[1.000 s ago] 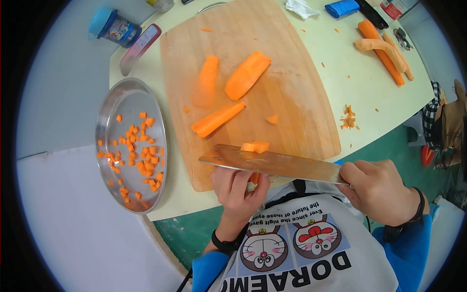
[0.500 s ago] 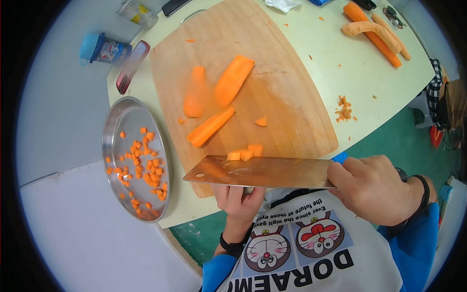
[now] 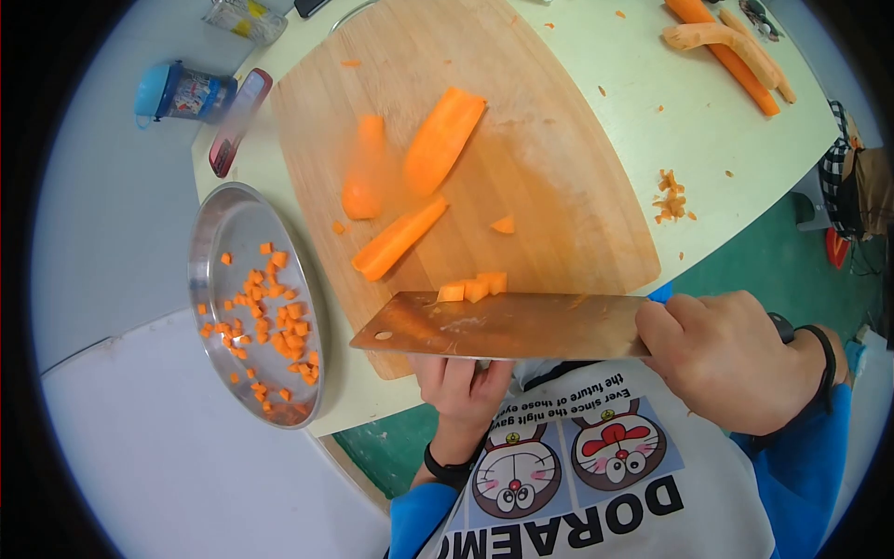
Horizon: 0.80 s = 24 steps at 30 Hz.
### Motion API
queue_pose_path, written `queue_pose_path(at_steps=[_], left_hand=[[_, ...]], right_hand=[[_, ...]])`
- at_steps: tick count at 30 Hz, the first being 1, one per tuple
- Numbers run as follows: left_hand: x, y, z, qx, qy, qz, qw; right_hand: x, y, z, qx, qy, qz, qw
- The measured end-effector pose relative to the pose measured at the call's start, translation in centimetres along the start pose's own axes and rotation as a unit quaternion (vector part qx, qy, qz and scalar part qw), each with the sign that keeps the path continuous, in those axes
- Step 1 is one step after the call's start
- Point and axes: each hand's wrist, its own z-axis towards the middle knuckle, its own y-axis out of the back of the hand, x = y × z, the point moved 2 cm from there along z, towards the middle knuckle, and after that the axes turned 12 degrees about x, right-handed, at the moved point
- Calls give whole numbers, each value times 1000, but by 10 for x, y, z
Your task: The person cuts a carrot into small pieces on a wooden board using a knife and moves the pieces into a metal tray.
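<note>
My right hand [image 3: 731, 359] is closed around the handle end of a broad cleaver [image 3: 503, 326], whose blade lies across the near edge of the wooden cutting board [image 3: 577, 205]. Several carrot chunks [image 3: 476, 289] sit against the blade's far edge. Below the blade is my left hand [image 3: 463, 384], with its fingertips hidden behind the metal, so its grip is unclear. Farther up the board rest a wide carrot piece [image 3: 444, 140], a rounded one [image 3: 363, 177], a narrow strip [image 3: 400, 240] and a small bit [image 3: 504, 224].
Left of the board stands a metal tray [image 3: 197, 279] with many carrot cubes. Behind it are a phone [image 3: 240, 121], a blue-lidded bottle [image 3: 191, 93] and a clear container [image 3: 247, 20]. Long carrots [image 3: 731, 56] and peelings [image 3: 670, 197] lie on the table's right side.
The view has shifted slightly. My right hand and the cleaver's handle end have moved a little right; the blade remains over the near board edge, and the carrot pieces keep their arrangement.
</note>
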Motion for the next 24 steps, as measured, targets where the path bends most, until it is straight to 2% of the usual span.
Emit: queue_pose_path(at_steps=[3, 6, 8, 11, 13, 17, 19, 24], left_hand=[[2, 0, -2, -1, 0, -3, 1000], [4, -1, -2, -11, -5, -12, 1000], [4, 1, -1, -10, -15, -2, 1000], [0, 3, 4, -7, -39, 17, 999], [-2, 4, 6, -11, -57, 26, 998], [1, -1, 1, -31, -33, 7, 999], [2, 0, -2, -43, -13, -16, 999], [4, 1, -7, -58, -37, -47, 997]], right_hand=[[2, 4, 3, 8, 2, -16, 1000], [-1, 10, 9, 44, -3, -8, 999], [-6, 12, 16, 100, 0, 50, 994], [-8, 15, 19, 123, -9, 42, 991], [-8, 15, 18, 118, -17, 55, 991], [-11, 17, 15, 80, -32, 65, 994], [-8, 18, 10, 57, -20, 63, 996], [0, 12, 3, 8, 22, 50, 998]])
